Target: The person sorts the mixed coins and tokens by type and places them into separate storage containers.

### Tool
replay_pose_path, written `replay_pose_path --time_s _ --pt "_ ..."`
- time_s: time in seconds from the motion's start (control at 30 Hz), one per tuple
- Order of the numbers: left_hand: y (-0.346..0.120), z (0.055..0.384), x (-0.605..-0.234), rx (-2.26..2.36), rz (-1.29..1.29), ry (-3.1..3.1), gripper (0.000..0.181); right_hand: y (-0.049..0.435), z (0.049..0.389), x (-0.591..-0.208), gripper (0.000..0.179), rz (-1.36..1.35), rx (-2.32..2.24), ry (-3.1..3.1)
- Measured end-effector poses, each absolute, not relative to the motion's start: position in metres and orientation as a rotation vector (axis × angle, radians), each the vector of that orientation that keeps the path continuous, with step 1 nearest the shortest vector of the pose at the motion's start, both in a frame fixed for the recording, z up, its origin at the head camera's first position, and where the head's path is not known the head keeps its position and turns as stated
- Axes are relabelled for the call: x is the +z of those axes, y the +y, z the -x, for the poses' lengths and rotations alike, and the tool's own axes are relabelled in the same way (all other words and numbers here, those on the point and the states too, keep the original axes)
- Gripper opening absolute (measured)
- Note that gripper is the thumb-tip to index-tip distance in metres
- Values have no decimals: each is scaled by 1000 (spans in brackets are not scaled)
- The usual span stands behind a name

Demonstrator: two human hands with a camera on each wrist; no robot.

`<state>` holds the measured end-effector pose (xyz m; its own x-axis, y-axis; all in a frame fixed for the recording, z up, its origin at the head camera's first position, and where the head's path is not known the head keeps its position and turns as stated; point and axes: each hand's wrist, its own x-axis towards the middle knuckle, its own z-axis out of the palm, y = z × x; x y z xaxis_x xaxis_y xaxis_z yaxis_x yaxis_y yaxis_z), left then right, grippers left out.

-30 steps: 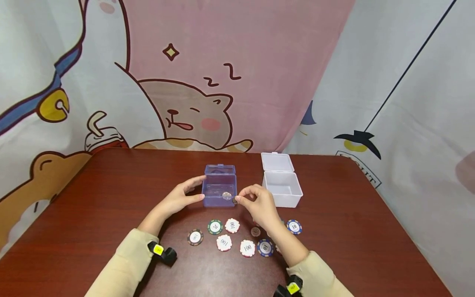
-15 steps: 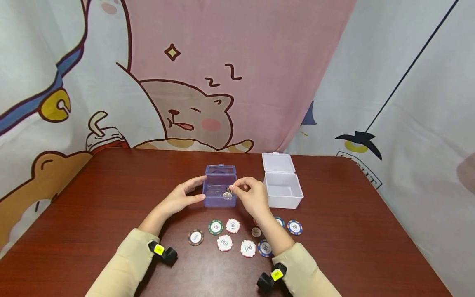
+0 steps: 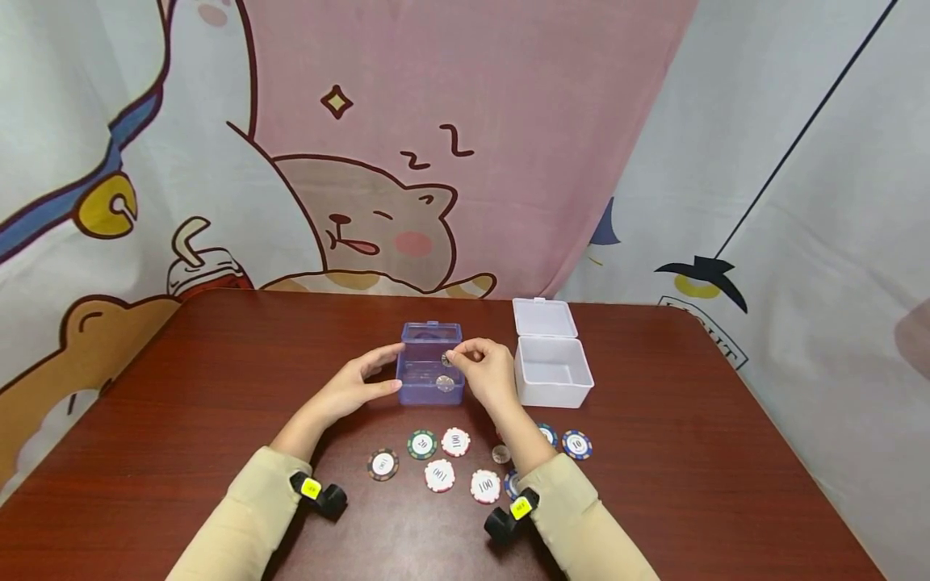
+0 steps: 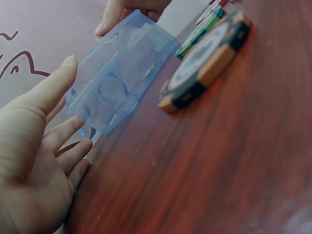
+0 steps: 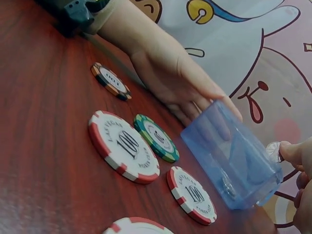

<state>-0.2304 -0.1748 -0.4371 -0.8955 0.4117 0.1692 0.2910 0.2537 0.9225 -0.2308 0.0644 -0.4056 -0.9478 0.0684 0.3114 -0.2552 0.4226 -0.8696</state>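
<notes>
One spread left hand (image 3: pixel 356 381) touches the blue box (image 3: pixel 417 395) — the right hand (image 3: pixel 491 378) pinches a coin (image 5: pixel 274 151) above it.

I see a blue box (image 3: pixel 423 395) in clear, glossy plastic, see-through enough for me to make out the shiny metal coins (image 3: pixel 445 384) at it. The white box (image 3: pixel 555 394) looks like cloudy, smooth plastic with a softer sheen. The chips (image 5: pixel 127 146) look hard and smooth, close to matt. My table (image 3: pixel 218 387) shows polished, reddish wood grain; the curtain (image 3: pixel 552 121) behind is matt, creased cloth.
</notes>
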Motion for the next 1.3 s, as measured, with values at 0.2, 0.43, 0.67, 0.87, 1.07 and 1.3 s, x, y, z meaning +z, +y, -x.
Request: replay_pose_path --time_s 0.2,0.43,0.67,0.87,1.07,1.3 --pt "-176 232 -439 1706 -665 2433 61 64 240 -411 12 -178 1505 -2374" --pt "-177 231 -439 1699 -651 2434 62 63 248 -416 12 -156 1507 -2385" --pt "-175 229 -434 1710 -660 2418 60 62 252 -420 11 -142 1529 -2377" --pt "-176 231 -438 1703 -654 2425 60 64 251 -422 12 -134 1536 -2387" --pt "-175 232 -439 1709 -658 2424 60 64 248 -419 16 -145 1526 -2421" --pt "-176 232 -439 1699 -664 2431 60 66 238 -412 27 -217 1492 -2444"
